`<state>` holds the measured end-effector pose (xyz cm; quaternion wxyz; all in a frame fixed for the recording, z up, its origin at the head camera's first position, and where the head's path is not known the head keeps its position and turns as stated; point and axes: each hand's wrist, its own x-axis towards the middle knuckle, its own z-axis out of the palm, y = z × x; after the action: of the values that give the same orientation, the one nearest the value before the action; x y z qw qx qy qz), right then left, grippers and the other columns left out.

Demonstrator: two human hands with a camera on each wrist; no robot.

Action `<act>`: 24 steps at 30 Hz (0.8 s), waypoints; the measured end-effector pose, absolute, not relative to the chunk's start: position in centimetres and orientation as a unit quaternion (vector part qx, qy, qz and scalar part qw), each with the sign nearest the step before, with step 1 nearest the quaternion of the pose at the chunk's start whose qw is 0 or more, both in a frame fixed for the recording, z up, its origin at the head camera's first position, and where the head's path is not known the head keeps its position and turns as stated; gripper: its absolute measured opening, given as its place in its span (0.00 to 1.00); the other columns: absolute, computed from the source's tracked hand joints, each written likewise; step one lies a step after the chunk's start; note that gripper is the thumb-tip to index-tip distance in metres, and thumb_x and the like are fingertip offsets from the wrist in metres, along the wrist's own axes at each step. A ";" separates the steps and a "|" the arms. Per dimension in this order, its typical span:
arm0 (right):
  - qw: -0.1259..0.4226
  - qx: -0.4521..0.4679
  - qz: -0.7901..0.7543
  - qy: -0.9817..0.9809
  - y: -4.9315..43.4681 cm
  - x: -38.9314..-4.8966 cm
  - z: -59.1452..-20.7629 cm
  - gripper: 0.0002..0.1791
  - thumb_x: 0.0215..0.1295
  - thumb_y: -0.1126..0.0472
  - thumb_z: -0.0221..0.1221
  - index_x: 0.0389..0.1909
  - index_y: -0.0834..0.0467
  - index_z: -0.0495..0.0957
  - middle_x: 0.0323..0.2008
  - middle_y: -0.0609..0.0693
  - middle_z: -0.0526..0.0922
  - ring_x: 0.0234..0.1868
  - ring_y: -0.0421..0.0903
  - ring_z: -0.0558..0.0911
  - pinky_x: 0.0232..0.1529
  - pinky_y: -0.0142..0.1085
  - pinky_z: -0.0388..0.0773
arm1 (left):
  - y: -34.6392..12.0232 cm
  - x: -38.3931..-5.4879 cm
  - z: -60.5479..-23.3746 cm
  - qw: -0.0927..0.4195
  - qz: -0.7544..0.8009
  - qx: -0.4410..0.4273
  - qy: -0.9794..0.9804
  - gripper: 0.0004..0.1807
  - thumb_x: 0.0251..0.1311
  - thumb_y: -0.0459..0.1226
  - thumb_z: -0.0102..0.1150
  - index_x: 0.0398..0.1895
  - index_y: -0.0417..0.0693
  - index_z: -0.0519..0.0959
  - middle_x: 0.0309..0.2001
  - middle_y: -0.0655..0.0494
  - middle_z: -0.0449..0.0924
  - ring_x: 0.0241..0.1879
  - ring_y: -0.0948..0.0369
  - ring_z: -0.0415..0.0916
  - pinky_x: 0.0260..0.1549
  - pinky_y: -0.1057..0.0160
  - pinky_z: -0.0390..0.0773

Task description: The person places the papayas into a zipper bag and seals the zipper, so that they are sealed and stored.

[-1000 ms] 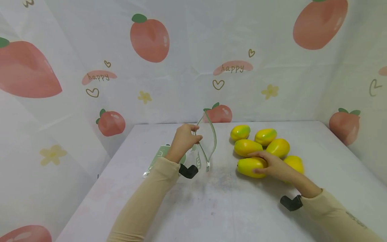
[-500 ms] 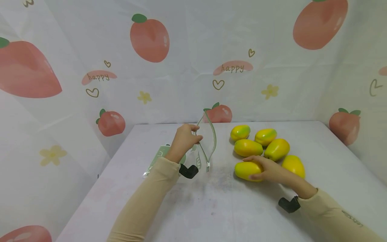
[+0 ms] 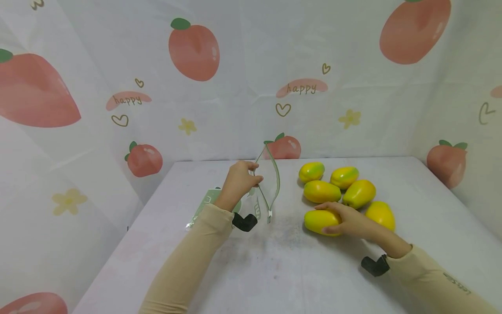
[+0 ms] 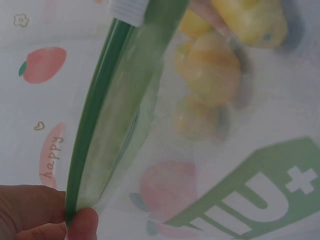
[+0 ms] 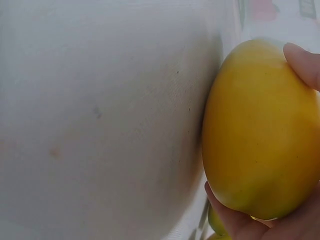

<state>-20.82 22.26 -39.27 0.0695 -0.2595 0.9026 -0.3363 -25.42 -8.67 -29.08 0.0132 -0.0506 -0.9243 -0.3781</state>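
I see the left hand (image 3: 240, 182) pinch the clear bag (image 4: 280, 192) by its lip. At four o'clock from it, the right hand (image 3: 349, 219) curls its fingers round a yellow fruit (image 3: 318, 221) on the bench (image 3: 276, 270). Grabbing, I think; next calls for a firm lift.

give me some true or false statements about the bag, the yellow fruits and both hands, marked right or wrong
1. The left hand pinches the edge of the bag. True.
2. The bag's mouth is closed. False: it gapes open.
3. The right hand grips a yellow fruit. True.
4. In the head view, the other yellow fruits lie right of the bag. True.
5. Nine yellow fruits show in the head view. False: six do.
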 end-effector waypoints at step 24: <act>0.009 -0.229 -0.354 0.906 21.2 -20.7 -36.6 0.34 0.57 0.47 0.67 0.63 0.54 0.70 0.60 0.57 0.74 0.50 0.50 0.74 0.52 0.49 0.71 | -8.7 -25.4 -29.0 0.005 -0.388 -0.045 -0.920 0.25 0.58 0.36 0.64 0.60 0.45 0.77 0.60 0.50 0.77 0.33 0.62 0.86 0.36 0.64 0.77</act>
<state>-20.70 21.17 -36.63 0.0093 -0.2295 0.9064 -0.3545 -25.39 -8.75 -29.03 0.0052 -0.0448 -0.9204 -0.3883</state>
